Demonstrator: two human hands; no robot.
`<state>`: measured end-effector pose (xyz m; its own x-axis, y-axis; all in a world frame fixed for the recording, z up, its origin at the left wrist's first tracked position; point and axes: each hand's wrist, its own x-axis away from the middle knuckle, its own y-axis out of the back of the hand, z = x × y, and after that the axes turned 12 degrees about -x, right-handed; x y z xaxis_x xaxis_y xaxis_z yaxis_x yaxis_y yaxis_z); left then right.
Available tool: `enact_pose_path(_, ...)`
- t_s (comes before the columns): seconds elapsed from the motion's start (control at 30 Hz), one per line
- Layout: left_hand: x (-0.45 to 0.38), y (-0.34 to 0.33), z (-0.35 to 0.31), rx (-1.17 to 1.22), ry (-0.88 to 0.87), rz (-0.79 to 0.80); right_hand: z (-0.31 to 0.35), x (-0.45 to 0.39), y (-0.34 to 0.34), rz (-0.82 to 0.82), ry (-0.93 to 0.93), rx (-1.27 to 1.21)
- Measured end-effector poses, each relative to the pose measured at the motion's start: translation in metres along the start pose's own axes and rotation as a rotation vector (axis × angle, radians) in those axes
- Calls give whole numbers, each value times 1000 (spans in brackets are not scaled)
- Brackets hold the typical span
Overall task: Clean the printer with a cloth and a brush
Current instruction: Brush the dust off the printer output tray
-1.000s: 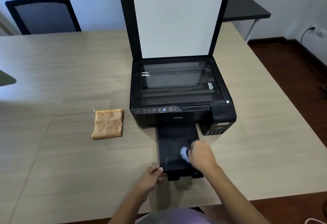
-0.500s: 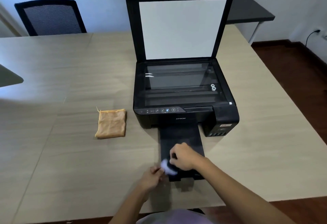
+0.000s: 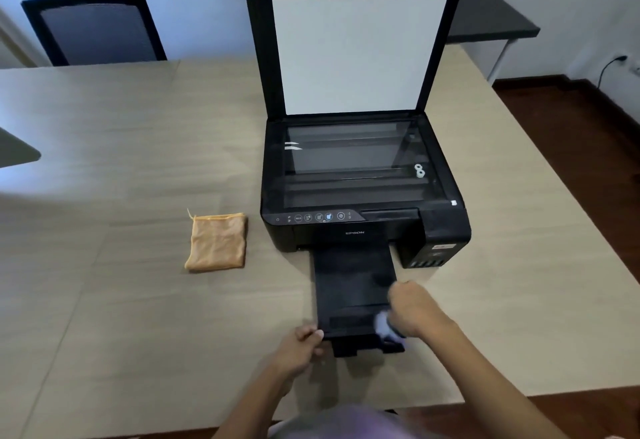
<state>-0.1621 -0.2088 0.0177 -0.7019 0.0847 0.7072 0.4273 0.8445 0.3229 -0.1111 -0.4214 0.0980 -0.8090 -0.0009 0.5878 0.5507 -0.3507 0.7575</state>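
Observation:
A black printer [image 3: 360,227] stands on the table with its scanner lid [image 3: 356,54] raised and its glass bared. Its black output tray [image 3: 353,286] is pulled out toward me. My right hand [image 3: 412,308] is closed on a small brush with pale bristles [image 3: 381,323], which rests on the tray's near right part. My left hand [image 3: 299,352] pinches the tray's near left corner. A folded orange cloth [image 3: 217,242] lies on the table left of the printer, apart from both hands.
The wooden table [image 3: 121,300] ends just right of the printer, with dark floor [image 3: 588,147] beyond. A black office chair [image 3: 93,28] stands at the far left side. A dark side desk [image 3: 495,16] sits behind the printer at right.
My right hand swept the brush from the tray's near left part across to its near right part. My left hand kept its hold on the tray corner.

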Motion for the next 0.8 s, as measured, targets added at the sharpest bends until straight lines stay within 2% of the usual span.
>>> enact_pose_path(0.1,-6,2,1,-34,12,2,42,15,-29,204,206,-226)
enact_pose_path(0.13,-8,2,0,-27,20,6,46,15,-32,202,216,-255)
enact_pose_path(0.17,-7,3,-1,-6,36,12,43,11,-25,148,176,-226)
enact_pose_path(0.23,-4,3,0,23,62,28,19,3,-5,14,-19,-67)
enact_pose_path(0.3,-4,2,-1,28,64,39,-2,-3,10,-177,-170,4)
enact_pose_path(0.37,-4,3,-2,42,76,49,15,-6,6,-260,-39,-97)
enact_pose_path(0.43,-1,6,-7,26,98,67,49,-8,-17,-91,218,-188)
enact_pose_path(0.47,-1,6,-6,26,104,75,64,-11,-28,-16,286,-201)
enact_pose_path(0.5,0,7,-6,23,109,82,72,-18,-30,-39,296,-185)
enact_pose_path(0.6,0,7,-6,21,105,94,65,-58,-12,-348,197,-139)
enact_pose_path(0.63,0,7,-7,15,104,96,63,-62,-9,-367,210,-103)
enact_pose_path(0.67,0,7,-6,13,107,96,65,-61,-9,-330,284,-33)
enact_pose_path(0.73,0,8,-6,20,112,94,71,-47,-15,-149,489,86)
enact_pose_path(0.77,0,8,-6,21,111,94,69,-40,-17,-91,516,104)
enact_pose_path(0.8,0,8,-6,25,106,91,64,-41,-13,-130,479,106)
